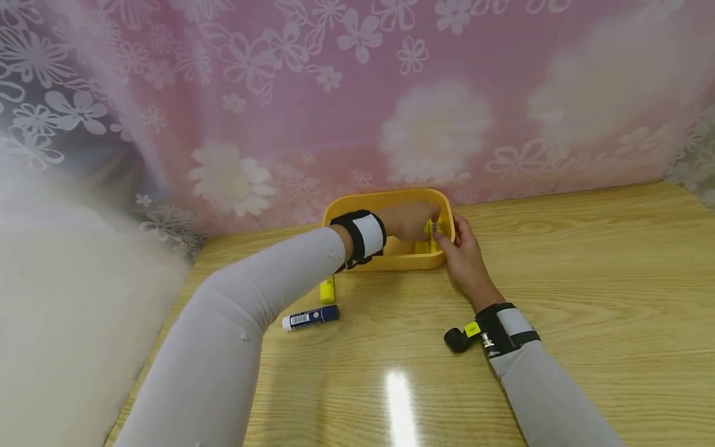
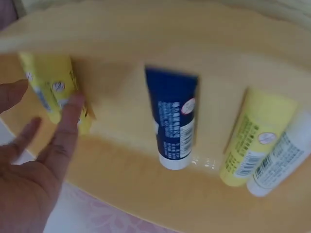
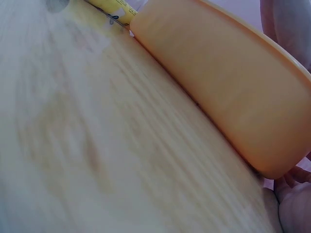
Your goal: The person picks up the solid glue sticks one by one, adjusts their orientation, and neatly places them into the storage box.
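A yellow plastic basket [image 1: 391, 263] stands against the curtain. My left hand [image 1: 410, 221] reaches into its right end, where extended fingers touch two yellow glue sticks [image 2: 56, 87] standing side by side. In the left wrist view, a dark blue glue stick [image 2: 172, 119] with a white end lies mid-basket. A yellow glue stick [image 2: 257, 138] and a white one [image 2: 282, 158] lie together at the other end. My right hand [image 1: 469, 264] grips the basket's right end, thumb at the rim and fingers around the outside.
On the wooden table [image 1: 586, 267], a yellow glue stick [image 1: 327, 290] lies just before the basket's left end. Nearer to me is a dark blue and white glue stick [image 1: 310, 317]. A pink flowered curtain [image 1: 335, 112] hangs behind the table.
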Demonstrator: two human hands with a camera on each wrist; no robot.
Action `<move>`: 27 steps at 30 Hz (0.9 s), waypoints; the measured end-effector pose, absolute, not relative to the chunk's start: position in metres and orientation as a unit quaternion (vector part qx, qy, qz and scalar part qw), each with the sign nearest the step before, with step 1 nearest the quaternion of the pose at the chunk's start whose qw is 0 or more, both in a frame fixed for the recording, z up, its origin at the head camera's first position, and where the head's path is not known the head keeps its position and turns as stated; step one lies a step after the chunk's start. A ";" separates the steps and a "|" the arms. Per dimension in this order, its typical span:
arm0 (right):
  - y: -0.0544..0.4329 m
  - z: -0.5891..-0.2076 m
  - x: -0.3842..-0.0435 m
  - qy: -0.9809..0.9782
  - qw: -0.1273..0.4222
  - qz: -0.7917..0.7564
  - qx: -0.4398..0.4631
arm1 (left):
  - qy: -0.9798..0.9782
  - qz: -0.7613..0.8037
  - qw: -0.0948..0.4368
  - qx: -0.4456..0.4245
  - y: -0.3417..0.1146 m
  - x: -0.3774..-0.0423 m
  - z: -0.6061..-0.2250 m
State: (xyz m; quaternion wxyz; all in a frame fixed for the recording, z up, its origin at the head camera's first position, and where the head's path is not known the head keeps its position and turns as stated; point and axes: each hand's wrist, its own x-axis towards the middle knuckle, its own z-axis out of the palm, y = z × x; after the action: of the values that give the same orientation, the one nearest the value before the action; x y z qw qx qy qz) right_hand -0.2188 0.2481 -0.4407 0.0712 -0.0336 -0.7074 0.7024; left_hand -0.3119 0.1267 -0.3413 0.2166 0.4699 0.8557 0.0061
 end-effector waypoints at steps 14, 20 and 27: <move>0.250 -0.440 -0.216 -0.715 0.065 0.695 -0.040 | 0.883 0.070 0.242 0.396 0.134 -0.318 -0.350; 0.247 -0.440 -0.217 -0.703 0.068 0.707 -0.037 | 0.896 0.058 0.228 0.376 0.133 -0.318 -0.356; 0.248 -0.441 -0.217 -0.706 0.066 0.704 -0.035 | 0.906 0.066 0.225 0.353 0.132 -0.317 -0.355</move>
State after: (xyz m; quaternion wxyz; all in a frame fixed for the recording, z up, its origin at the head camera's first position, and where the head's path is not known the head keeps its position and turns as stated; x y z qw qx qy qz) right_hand -0.2168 0.2483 -0.4408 0.0665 -0.0350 -0.7057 0.7045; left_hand -0.3171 0.1317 -0.3547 0.2253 0.3533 0.9056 0.0657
